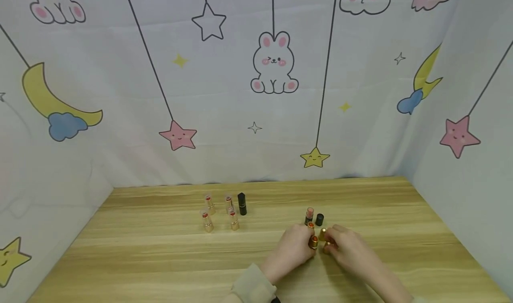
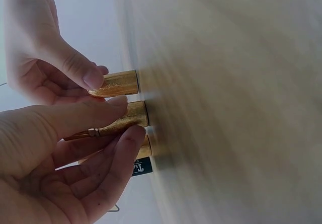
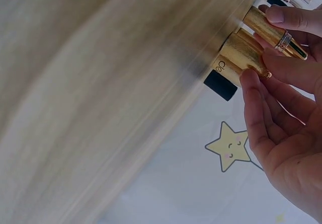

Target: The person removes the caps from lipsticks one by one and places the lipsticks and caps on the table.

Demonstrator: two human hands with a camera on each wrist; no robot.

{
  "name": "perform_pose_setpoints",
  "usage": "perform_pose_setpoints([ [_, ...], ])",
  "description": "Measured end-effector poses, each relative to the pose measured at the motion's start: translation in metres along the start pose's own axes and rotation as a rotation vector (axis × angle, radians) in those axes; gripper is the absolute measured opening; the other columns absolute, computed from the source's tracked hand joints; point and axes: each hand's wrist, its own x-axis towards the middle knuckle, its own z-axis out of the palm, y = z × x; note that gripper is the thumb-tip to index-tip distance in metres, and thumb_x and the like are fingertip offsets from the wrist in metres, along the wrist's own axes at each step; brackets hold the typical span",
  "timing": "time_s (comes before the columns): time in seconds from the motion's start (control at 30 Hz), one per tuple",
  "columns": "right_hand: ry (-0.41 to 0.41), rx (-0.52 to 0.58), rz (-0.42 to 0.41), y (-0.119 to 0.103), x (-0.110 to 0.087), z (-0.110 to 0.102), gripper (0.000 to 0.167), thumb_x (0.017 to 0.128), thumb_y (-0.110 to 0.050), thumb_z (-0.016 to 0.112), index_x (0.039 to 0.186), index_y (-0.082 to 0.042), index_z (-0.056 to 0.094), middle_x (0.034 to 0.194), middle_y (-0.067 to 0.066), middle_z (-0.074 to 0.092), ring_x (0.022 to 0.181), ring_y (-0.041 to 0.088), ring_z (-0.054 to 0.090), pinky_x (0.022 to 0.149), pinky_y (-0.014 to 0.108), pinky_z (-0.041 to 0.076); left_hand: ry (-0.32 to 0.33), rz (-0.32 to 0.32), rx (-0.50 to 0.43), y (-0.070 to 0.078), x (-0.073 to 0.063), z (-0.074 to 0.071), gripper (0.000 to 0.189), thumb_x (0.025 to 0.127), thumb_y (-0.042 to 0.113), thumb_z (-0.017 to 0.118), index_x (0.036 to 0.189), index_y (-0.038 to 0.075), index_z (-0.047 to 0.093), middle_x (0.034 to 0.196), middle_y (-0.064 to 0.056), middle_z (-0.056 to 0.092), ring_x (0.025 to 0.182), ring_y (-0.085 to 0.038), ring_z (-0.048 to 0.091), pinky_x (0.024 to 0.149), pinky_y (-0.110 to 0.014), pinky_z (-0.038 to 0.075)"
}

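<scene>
My left hand (image 1: pixel 294 248) grips a gold lipstick (image 2: pixel 133 115) by its sides, between thumb and fingers. The lipstick stands upright on the table, its red tip showing. Just to its right, my right hand (image 1: pixel 352 248) pinches a gold cap (image 3: pixel 240 53), also upright. Behind these stand another gold lipstick (image 1: pixel 311 226) with a red tip and a second gold cap (image 1: pixel 323 234), close to the fingers. Farther back are a pink lipstick (image 1: pixel 309 215) in a black tube and a short black cap (image 1: pixel 319 219). My hands partly cover the gold pieces in the head view.
Several clear-capped lipsticks (image 1: pixel 234 220) stand at the back left of the wooden table (image 1: pixel 168 258), with a black lipstick tube (image 1: pixel 242 203) beside them. A white printed curtain (image 1: pixel 224 93) rises behind the table and along both sides.
</scene>
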Motion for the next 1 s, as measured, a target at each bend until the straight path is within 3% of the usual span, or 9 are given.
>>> perform_pose_setpoints([
  [0.23, 0.005, -0.003, -0.025, -0.0013, 0.0004, 0.0012, 0.017, 0.074, -0.009, 0.078, 0.082, -0.016, 0.065, 0.075, -0.011, 0.054, 0.065, -0.003, 0.040, 0.057, 0.019, 0.039, -0.021, -0.016, -0.004, 0.0004, -0.0005, -0.0007, 0.019, 0.070, 0.007, 0.078, 0.065, 0.010, 0.060, 0.062, 0.004, 0.056, 0.054, -0.003, 0.041, 0.049, -0.015, 0.035],
  [0.9, -0.007, 0.007, 0.051, -0.0021, -0.0004, 0.0012, 0.017, 0.073, -0.010, 0.079, 0.082, -0.013, 0.066, 0.075, -0.010, 0.056, 0.065, -0.002, 0.045, 0.057, 0.019, 0.042, -0.018, -0.031, -0.030, 0.0002, -0.0053, -0.0035, 0.019, 0.070, 0.004, 0.077, 0.064, 0.010, 0.060, 0.060, 0.005, 0.054, 0.052, -0.004, 0.040, 0.046, -0.016, 0.034],
  [1.0, -0.014, 0.015, 0.060, -0.0030, -0.0009, -0.0002, 0.017, 0.073, -0.011, 0.079, 0.084, -0.013, 0.066, 0.078, -0.009, 0.059, 0.068, -0.001, 0.049, 0.059, 0.019, 0.044, -0.022, -0.059, -0.023, -0.0024, -0.0077, -0.0036, 0.020, 0.068, 0.006, 0.079, 0.064, 0.010, 0.059, 0.062, 0.005, 0.053, 0.054, -0.005, 0.041, 0.049, -0.016, 0.034],
])
